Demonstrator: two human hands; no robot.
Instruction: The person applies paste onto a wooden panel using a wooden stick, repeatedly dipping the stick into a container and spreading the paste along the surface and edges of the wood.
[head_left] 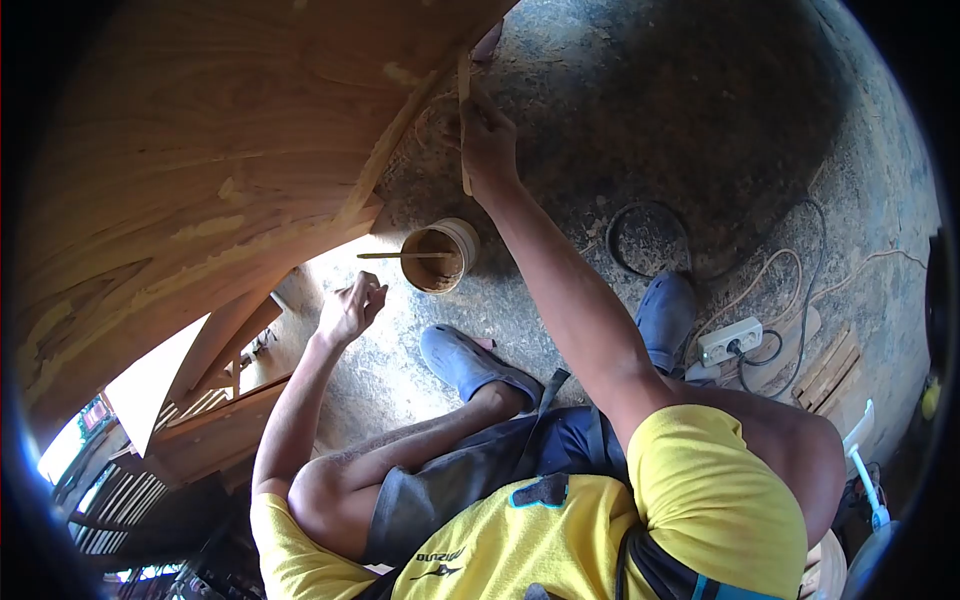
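Note:
My right hand is closed around a thin, pale, flat strip, held lengthwise beside the seam edge of a large wooden panel. Its exact kind is unclear. Loosely curled, with gaps between the fingers and nothing visible in them, my left hand hovers below the panel's lower edge. Close to that hand stands a small white tub with brown paste inside. A thin stick lies across the tub's mouth, one end over the paste. Light filler-like smears mark the panel's surface and seam.
On the concrete floor to the right lie a white power strip with a plug in it, looped cables and some wood offcuts. Wooden boards stand at the lower left. My blue clogs are near the tub.

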